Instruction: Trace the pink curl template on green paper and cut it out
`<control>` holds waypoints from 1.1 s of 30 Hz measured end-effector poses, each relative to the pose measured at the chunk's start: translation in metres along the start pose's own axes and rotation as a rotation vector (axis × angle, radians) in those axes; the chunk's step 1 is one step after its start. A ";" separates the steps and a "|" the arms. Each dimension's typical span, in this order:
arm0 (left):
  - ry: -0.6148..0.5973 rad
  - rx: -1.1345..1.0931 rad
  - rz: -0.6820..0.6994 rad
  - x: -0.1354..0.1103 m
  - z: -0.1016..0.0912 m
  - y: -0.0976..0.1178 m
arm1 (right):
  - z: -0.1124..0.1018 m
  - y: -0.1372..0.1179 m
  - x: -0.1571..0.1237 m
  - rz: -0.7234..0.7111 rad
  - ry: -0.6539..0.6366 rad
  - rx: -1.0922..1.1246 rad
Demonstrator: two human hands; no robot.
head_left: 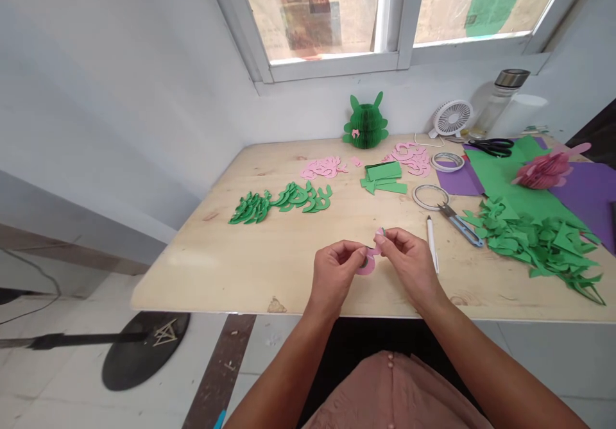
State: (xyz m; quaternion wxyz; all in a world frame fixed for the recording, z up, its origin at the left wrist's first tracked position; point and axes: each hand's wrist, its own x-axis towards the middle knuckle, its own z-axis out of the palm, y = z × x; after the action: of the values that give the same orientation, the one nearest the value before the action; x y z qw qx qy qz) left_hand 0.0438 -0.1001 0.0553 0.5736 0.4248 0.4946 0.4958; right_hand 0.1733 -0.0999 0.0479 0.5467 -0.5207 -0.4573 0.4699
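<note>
Close to the table's front edge, my left hand (338, 270) and my right hand (409, 263) pinch a small curved pink paper cutout (366, 266) between thumbs and fingertips. A bit of green shows at the cutout's edges, but I cannot tell what it is. Beyond my hands lie a stack of green paper strips (384, 174) and two piles of curved green paper cutouts (251, 208). Pink paper cutouts (323, 167) sit behind them, with another pink pile (409, 158) farther right. A white pen (432, 243) is beside my right hand.
Thread snips (461, 225) and tape rolls (430, 196) lie right of my hands, near a heap of green scraps (539, 236). Black scissors (491, 147), a pink paper figure (546, 169), a fan (452, 118) and a bottle (498, 103) stand farther back. A green paper figure (366, 124) stands by the wall.
</note>
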 end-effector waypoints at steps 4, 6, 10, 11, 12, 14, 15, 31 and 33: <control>0.003 -0.010 -0.026 0.001 0.000 0.000 | 0.000 0.002 0.000 -0.006 -0.008 -0.006; -0.005 -0.020 -0.044 0.001 -0.001 0.000 | 0.000 0.002 0.000 -0.004 -0.011 -0.010; -0.030 -0.046 -0.083 0.003 -0.003 0.001 | 0.001 0.001 0.000 0.004 -0.003 -0.014; -0.037 -0.054 -0.093 0.003 -0.004 0.001 | 0.001 0.001 0.000 0.003 -0.001 -0.009; -0.044 -0.059 -0.102 0.003 -0.004 0.001 | 0.001 0.001 0.000 0.001 0.001 -0.003; -0.058 -0.062 -0.113 0.003 -0.005 0.001 | 0.001 0.001 0.000 -0.004 -0.003 0.010; -0.064 -0.060 -0.118 0.003 -0.005 0.001 | 0.001 0.001 0.000 -0.003 -0.005 0.017; -0.085 -0.040 -0.116 0.003 -0.007 0.002 | 0.003 0.001 -0.001 0.010 -0.011 0.032; -0.086 -0.036 -0.114 0.003 -0.007 0.002 | 0.003 0.002 0.000 0.008 -0.008 0.030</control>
State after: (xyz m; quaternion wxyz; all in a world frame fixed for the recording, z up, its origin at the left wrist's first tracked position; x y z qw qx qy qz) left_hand 0.0362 -0.0965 0.0560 0.6294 0.4064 0.4837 0.4525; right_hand 0.1698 -0.0996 0.0462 0.5507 -0.5125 -0.4504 0.4808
